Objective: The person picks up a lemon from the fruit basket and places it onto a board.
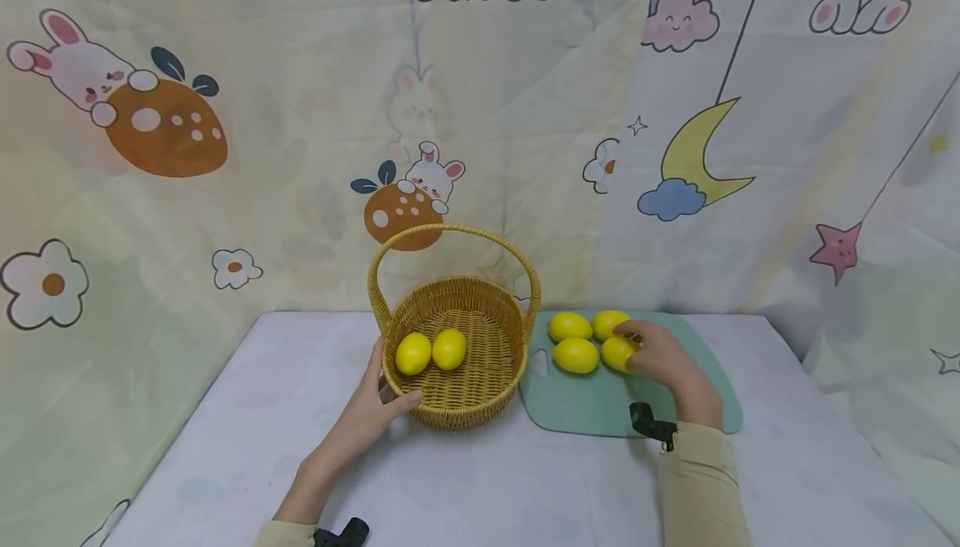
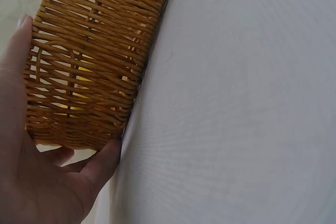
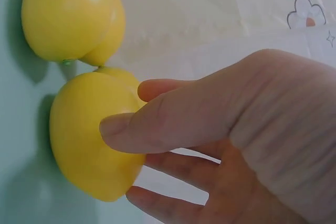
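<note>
Rough woven wicker basket (image 1: 453,414), smooth glossy lemons (image 1: 576,356)

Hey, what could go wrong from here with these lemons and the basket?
Lifting the lemon that the right hand holds might nudge the other lemons close by, and they could roll on the mat. The handle arches over the basket, so it may get in the way from above. The left hand holds just one side, so a bump could swing the basket and roll the two lemons inside.
</note>
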Action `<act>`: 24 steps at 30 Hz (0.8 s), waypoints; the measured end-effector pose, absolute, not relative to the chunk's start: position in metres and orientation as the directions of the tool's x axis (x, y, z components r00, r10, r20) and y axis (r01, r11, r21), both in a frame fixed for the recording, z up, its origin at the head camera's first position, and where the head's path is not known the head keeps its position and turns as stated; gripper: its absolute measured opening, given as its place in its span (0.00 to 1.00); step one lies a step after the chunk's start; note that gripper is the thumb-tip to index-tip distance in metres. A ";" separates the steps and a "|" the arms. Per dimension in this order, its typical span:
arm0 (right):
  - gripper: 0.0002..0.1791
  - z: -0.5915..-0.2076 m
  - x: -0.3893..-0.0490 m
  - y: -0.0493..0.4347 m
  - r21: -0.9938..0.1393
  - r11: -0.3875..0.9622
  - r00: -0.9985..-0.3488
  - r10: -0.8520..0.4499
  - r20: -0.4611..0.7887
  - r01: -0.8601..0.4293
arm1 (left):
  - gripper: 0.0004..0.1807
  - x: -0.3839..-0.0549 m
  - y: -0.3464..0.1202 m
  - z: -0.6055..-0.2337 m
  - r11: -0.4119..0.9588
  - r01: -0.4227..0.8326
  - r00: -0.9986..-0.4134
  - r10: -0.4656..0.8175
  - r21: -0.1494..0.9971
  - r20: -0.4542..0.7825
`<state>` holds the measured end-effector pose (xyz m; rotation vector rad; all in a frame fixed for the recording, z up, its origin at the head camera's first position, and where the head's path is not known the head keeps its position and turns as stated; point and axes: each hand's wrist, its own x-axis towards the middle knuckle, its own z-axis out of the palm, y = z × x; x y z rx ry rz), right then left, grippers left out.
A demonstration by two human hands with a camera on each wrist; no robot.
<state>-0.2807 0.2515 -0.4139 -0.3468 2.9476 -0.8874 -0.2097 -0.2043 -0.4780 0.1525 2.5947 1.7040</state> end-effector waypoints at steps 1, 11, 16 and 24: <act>0.33 -0.413 -0.280 0.252 -0.550 0.810 -0.973 -0.228 0.023 -0.203 | 0.60 -0.210 -0.204 -0.478 0.393 0.063 -0.995 0.101 0.918 0.025; 0.30 -0.395 -0.272 0.250 -0.554 0.803 -0.971 -0.233 0.049 -0.221 | 0.60 -0.209 -0.205 -0.477 0.397 0.049 -0.995 0.101 0.916 0.009; 0.29 -0.378 -0.264 0.239 -0.556 0.798 -0.970 -0.234 0.068 -0.232 | 0.59 -0.209 -0.205 -0.477 0.411 0.051 -0.995 0.097 0.910 0.012; 0.29 -0.352 -0.248 0.220 -0.537 0.805 -0.965 -0.249 0.080 -0.252 | 0.59 -0.209 -0.204 -0.477 0.415 0.065 -0.995 0.101 0.908 0.026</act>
